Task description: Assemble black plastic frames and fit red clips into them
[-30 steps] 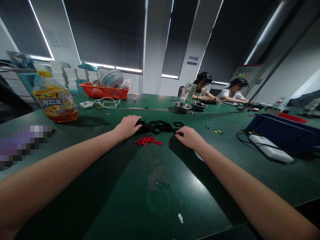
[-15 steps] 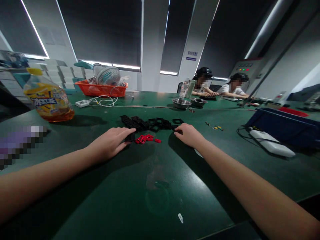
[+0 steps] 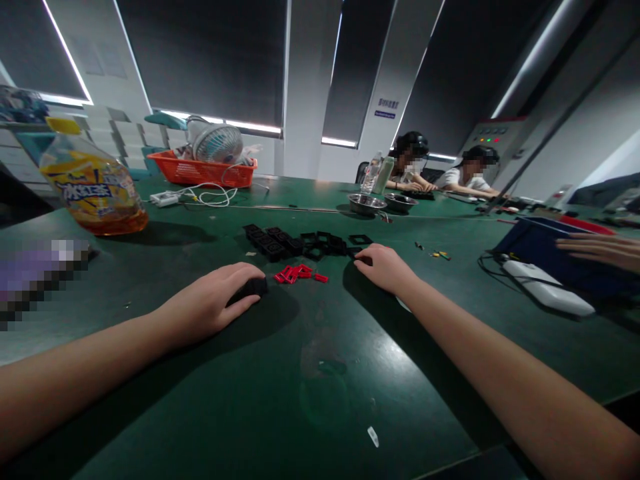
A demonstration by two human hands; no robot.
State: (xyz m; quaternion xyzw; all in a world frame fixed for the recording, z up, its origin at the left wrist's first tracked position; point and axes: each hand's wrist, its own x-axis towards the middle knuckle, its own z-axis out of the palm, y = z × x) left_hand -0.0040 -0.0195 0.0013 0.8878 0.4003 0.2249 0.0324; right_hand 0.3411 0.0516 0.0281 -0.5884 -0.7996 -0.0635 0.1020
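Refs off the red parts (image 3: 289, 273). Nearest: white scrap (image 3: 373, 437), well this side of them and a bit right. Left hand (image 3: 213, 293), just left and nearer: thumb and fingers closed on a black block (image 3: 258, 287). Block's bare end points right, toward the red parts; rest is under the fingers, so full long axis is hidden. Right hand (image 3: 384, 267), right of the red parts: fingers curled at the edge of a black piece (image 3: 354, 252); contact is too small and dark to tell if it's gripped.

Just beyond the red parts: black blocks (image 3: 267, 245) in rows, long axis from far left to near right, and loose square black frames (image 3: 320, 245) crowding between them and the right hand. Red parts themselves lie between both hands.

Farther out: drink bottle (image 3: 95, 190) upright to the left; white box (image 3: 547, 288) and blue bin (image 3: 530, 250) well right, someone else's hand (image 3: 603, 248) over the bin. Steel bowls (image 3: 367, 205) beyond, slightly right; orange basket (image 3: 200, 172) with fan (image 3: 219, 143), beyond left.
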